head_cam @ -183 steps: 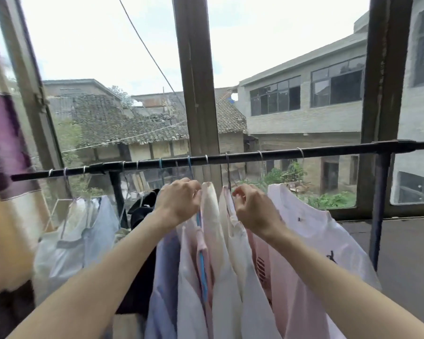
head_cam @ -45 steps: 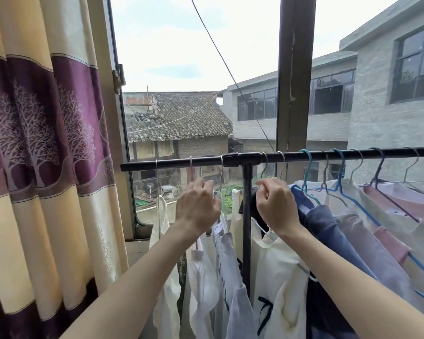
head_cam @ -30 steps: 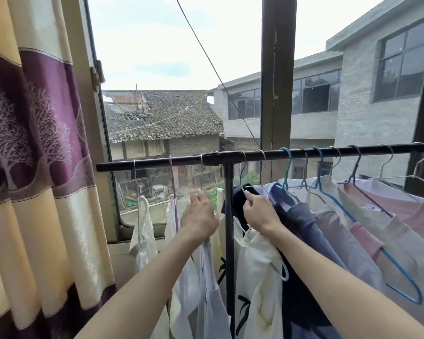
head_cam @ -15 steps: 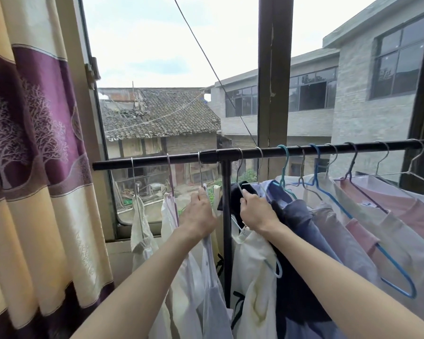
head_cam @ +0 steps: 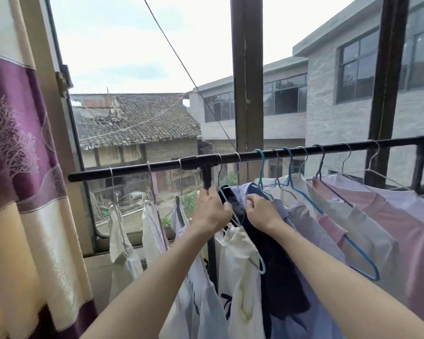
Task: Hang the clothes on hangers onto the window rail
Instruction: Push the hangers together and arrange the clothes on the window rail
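A black window rail [head_cam: 132, 169] runs across the view with several hangers hooked on it. White and cream garments [head_cam: 125, 243] hang at the left; blue, lilac and pink shirts [head_cam: 389, 216] crowd the right. My left hand [head_cam: 211, 211] grips the wire hanger of a cream garment [head_cam: 240, 265] beside the rail's upright post [head_cam: 206, 177]. My right hand [head_cam: 262, 211] pinches the collar of a dark navy garment [head_cam: 277, 272] just right of it. The two hands are close together below the rail.
A purple and cream curtain [head_cam: 22, 179] hangs at the left by the window frame [head_cam: 59, 118]. A brown window post [head_cam: 246, 81] rises behind the rail. Buildings and a tiled roof [head_cam: 137, 121] lie outside.
My left hand shifted right from the white garments at the left of the post to the cream garment's hanger. My right hand stayed on the dark garment's collar.
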The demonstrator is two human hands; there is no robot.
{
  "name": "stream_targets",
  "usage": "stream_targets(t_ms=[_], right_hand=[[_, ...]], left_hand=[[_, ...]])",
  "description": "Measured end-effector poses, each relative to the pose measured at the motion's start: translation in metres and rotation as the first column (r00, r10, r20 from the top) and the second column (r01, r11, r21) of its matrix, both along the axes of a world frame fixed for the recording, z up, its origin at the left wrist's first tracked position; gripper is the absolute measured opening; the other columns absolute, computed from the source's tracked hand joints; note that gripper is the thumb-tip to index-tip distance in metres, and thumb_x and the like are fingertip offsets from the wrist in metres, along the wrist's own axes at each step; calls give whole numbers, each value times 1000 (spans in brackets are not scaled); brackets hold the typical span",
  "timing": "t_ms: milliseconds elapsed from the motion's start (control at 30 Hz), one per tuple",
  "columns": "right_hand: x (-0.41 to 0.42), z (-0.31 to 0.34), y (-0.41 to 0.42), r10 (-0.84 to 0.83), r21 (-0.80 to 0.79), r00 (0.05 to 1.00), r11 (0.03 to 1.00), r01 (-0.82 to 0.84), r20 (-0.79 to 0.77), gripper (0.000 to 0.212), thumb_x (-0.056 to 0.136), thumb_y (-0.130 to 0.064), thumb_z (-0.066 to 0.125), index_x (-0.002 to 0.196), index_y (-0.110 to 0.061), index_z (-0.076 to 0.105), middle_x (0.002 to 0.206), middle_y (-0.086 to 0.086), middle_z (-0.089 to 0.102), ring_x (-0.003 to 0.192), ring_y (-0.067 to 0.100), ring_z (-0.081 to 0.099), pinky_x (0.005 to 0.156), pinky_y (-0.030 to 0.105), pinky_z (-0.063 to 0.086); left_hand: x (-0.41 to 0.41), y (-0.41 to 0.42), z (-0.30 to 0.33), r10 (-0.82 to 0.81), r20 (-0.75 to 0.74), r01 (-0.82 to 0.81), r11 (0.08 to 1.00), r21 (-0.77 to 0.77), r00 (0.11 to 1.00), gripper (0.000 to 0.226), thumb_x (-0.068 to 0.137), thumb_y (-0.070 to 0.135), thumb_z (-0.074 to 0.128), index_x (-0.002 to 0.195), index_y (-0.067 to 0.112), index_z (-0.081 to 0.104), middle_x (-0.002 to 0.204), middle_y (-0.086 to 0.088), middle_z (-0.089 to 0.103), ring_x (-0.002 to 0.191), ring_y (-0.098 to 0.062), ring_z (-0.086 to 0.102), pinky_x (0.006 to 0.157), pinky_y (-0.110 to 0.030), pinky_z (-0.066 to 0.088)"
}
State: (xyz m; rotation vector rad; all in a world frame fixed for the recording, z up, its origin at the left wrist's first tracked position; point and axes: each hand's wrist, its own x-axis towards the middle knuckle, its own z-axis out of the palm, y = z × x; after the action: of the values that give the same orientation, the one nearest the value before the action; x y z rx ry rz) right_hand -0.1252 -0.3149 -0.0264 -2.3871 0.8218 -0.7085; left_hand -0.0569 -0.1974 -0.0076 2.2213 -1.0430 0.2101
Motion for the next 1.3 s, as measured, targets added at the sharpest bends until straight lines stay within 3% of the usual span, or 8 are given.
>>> stream_targets(t_ms=[233, 367, 467, 600, 800, 967, 1133, 1300], right_hand=[[-22, 4, -45, -27, 37, 996, 999, 24, 82, 17, 90, -12, 39, 75, -17, 45, 92, 14, 54, 84, 25, 46, 71, 29, 34], [-56, 5, -97, -30, 25, 995, 999, 27, 95, 33, 91, -12, 40, 118, -3, 55, 125, 17, 56, 117, 32, 49, 96, 33, 38], [-71, 5, -124, -48, 59, 994, 997, 43, 100, 36, 92, -12, 39, 123, -3, 53, 127, 17, 55, 119, 32, 48, 96, 33, 37], [-74, 3, -136, -86, 96, 983, 993, 71, 164, 19, 89, -10, 39, 74, -16, 50, 95, 15, 53, 94, 27, 48, 80, 34, 36], [-59, 6, -104, 85, 171, 930, 973, -154, 356, 30, 93, -6, 39, 113, 0, 60, 98, 4, 61, 95, 25, 56, 86, 31, 41], [-40, 15, -61, 154, 86, 904, 975, -204, 398, 39, 93, -7, 38, 131, -5, 50, 116, 13, 64, 96, 22, 57, 77, 22, 39], [-17, 12, -40, 165, 0, 929, 985, -175, 331, 31, 89, -9, 36, 108, -8, 61, 93, 15, 67, 92, 33, 58, 78, 39, 48], [-8, 1, -35, 131, 25, 956, 990, -142, 262, 41, 90, -12, 36, 127, -13, 53, 117, 15, 64, 105, 31, 56, 84, 36, 45]], left_hand=[[-19, -42, -6, 67, -202, -61, 997, 38, 977, 66, 93, 22, 39, 146, 3, 3, 147, -24, 24, 131, -35, 34, 105, -39, 31], [-31, -64, -11, 191, -217, -211, 975, -72, 957, 68, 89, 5, 34, 147, 6, -1, 116, -18, 57, 101, -32, 56, 84, -38, 44], [-34, -70, -15, 233, -223, -263, 957, -119, 947, 71, 87, -2, 32, 148, 7, -3, 84, -11, 59, 72, -25, 55, 65, -37, 44], [-33, -74, -22, 269, -200, -307, 933, -190, 942, 60, 92, 1, 28, 148, 9, 8, 121, -21, 56, 97, -34, 54, 82, -41, 40], [-27, -72, -29, 286, -194, -324, 924, -203, 938, 56, 95, 12, 31, 148, 15, 13, 128, -18, 54, 112, -34, 52, 90, -37, 39], [-30, -68, -27, 283, -165, -313, 928, -201, 945, 59, 92, 8, 32, 148, 12, 14, 85, -10, 60, 77, -29, 57, 73, -32, 45], [-30, -65, -28, 287, -176, -317, 931, -182, 942, 63, 88, 8, 30, 148, 15, 13, 81, -14, 62, 76, -33, 61, 70, -41, 52], [-30, -62, -28, 290, -163, -317, 931, -179, 943, 59, 92, 11, 29, 148, 14, 12, 87, -12, 62, 79, -29, 61, 72, -38, 50]])
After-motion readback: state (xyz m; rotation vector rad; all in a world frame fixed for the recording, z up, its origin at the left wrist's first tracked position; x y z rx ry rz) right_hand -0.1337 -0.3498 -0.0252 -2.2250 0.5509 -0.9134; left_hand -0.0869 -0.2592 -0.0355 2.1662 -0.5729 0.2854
